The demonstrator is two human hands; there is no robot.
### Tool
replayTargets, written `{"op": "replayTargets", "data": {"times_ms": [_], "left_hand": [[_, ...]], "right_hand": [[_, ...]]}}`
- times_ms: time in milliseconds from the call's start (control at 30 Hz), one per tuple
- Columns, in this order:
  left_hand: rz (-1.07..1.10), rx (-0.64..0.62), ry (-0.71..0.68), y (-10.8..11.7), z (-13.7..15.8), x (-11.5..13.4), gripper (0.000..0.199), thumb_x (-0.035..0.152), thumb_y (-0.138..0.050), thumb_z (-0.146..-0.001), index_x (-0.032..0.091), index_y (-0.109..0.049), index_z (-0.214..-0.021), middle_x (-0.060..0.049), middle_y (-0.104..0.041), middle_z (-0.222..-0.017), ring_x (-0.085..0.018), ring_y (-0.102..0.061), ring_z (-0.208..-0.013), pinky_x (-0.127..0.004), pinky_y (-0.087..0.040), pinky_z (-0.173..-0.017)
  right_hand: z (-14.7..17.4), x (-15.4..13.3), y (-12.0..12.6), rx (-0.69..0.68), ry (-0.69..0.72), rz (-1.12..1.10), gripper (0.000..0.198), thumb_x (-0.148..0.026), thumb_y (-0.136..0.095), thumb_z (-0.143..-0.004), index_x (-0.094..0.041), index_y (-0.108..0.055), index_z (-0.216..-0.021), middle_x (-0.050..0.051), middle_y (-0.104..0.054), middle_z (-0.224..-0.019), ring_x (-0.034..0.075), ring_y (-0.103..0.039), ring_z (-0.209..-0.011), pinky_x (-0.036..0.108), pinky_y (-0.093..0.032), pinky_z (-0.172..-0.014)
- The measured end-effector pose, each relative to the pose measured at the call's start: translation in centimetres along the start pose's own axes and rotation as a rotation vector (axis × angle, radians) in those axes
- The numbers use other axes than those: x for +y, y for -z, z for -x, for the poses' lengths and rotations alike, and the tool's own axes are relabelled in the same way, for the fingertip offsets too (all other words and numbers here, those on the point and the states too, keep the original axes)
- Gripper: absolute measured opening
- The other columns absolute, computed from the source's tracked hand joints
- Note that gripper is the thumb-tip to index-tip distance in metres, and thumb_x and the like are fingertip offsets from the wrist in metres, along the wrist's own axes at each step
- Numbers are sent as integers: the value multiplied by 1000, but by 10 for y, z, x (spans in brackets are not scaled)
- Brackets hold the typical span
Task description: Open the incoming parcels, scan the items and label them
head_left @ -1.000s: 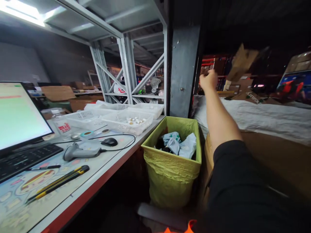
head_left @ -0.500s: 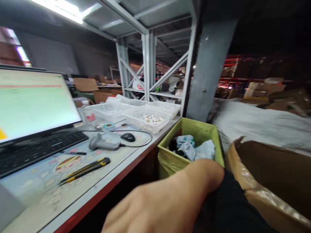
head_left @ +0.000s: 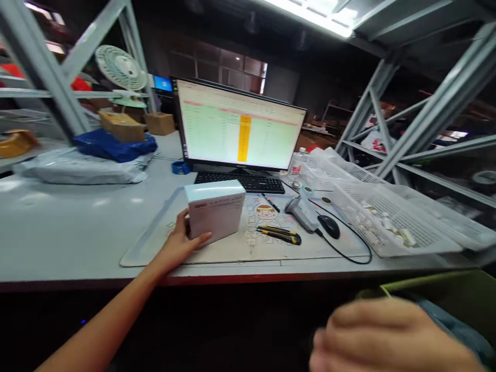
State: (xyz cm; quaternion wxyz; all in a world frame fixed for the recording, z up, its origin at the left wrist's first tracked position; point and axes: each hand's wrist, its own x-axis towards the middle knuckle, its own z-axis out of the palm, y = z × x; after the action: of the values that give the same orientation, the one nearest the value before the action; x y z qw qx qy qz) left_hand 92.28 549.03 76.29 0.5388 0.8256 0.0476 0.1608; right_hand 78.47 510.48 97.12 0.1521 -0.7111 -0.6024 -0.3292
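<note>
Head view: my left grip (head_left: 180, 243) is wrapped around the left end of a white box (head_left: 216, 214), thumb laid along its lower front face, just left of the frame's centre. The box stands on a patterned mat (head_left: 149, 250), and a strip of that mat separates its bottom edge from the front edge of the counter (head_left: 77, 222), below. Toward the left of the frame, a broad stretch of white counter top leaves sideways room, with a grey package (head_left: 85, 170) farther back. Rightward is tighter: a short gap of mat, then two yellow-and-black cutters (head_left: 279, 234), a scanner (head_left: 303, 214) and a mouse (head_left: 329, 226), with a looping black cable (head_left: 358, 262) beside a white basket (head_left: 426, 243). Behind the box, the keyboard (head_left: 263, 184) and monitor (head_left: 217, 129) bound the space. My right grip (head_left: 391, 338), blurred at the lower right, is off the counter near a green bin (head_left: 465, 292); its fingers curl, but I cannot tell whether they hold anything.
</note>
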Motion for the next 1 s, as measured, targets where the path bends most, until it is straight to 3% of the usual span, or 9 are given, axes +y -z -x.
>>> {"op": "replayTargets", "data": {"times_ms": [67, 100, 167, 233, 367, 533, 667, 833, 1000], "left_hand": [[91, 15, -44, -3, -3, -2, 113, 63, -88, -76, 28, -28, -165, -18, -63, -148, -37, -68, -134, -59, -53, -117], [131, 25, -59, -4, -4, -3, 113, 63, -88, -76, 29, -28, -165, -19, -62, -149, -37, -67, -135, -58, -53, -117], [198, 46, -73, -4, -4, 0, 113, 65, -87, -77, 28, -29, -166, -19, -61, -148, -37, -65, -136, -58, -52, -117], [240, 78, -75, -3, -3, 6, 113, 69, -86, -77, 27, -31, -166, -18, -63, -143, -37, -65, -135, -59, -50, -118], [181, 244, -132, 12, -2, 29, 107, 71, -87, -74, 26, -44, -161, -17, -61, -144, -38, -59, -139, -58, -44, -122], [-89, 379, -362, 31, -1, 60, 85, 58, -92, -74, 27, -61, -146, -11, -64, -145, -34, -62, -130, -47, -53, -108], [33, 370, -328, 25, 0, 54, 78, 56, -91, -75, 25, -62, -140, -12, -66, -144, -30, -67, -118, -36, -55, -83], [338, 262, -365, 22, 4, 23, 90, 48, -94, -74, 27, -47, -147, -17, -57, -159, -31, -60, -141, -31, -52, -85], [449, 254, -288, 28, 7, 9, 91, 49, -93, -75, 26, -45, -148, -19, -59, -157, -32, -61, -141, -36, -55, -93]], "right_hand": [[21, 52, -30, 241, -218, 17, 19, -21, -60, -103, -27, -75, -113, 2, -83, -100, 19, -80, -90, 31, -68, -84], [33, 84, -51, 190, -362, 74, 23, -24, -64, -102, -25, -75, -122, 3, -83, -106, 20, -81, -93, 33, -67, -86], [58, 147, -96, 29, -809, 220, 36, -30, -68, -100, -16, -73, -132, 13, -82, -117, 29, -80, -103, 43, -66, -91], [80, 197, -136, -293, -1149, 343, 58, -34, -67, -100, -5, -61, -150, 25, -69, -144, 41, -69, -131, 53, -58, -108], [104, 234, -177, -612, -1407, 393, 69, -46, -56, -107, -3, -45, -160, 29, -65, -144, 43, -66, -133, 53, -53, -108], [96, 237, -183, -619, -1434, 423, 66, -40, -58, -105, -1, -45, -156, 29, -65, -144, 41, -64, -135, 48, -52, -106], [87, 234, -165, -655, -1423, 399, 54, -52, -60, -102, -7, -64, -132, 25, -74, -124, 42, -71, -119, 46, -55, -94], [78, 186, -111, -433, -1013, 40, 32, -51, -63, -93, -21, -74, -99, 7, -77, -92, 29, -71, -88, 38, -53, -79], [54, 138, -87, -415, -815, -186, 23, -40, -70, -89, -21, -74, -102, 1, -75, -85, 20, -67, -76, 30, -50, -72]]}}
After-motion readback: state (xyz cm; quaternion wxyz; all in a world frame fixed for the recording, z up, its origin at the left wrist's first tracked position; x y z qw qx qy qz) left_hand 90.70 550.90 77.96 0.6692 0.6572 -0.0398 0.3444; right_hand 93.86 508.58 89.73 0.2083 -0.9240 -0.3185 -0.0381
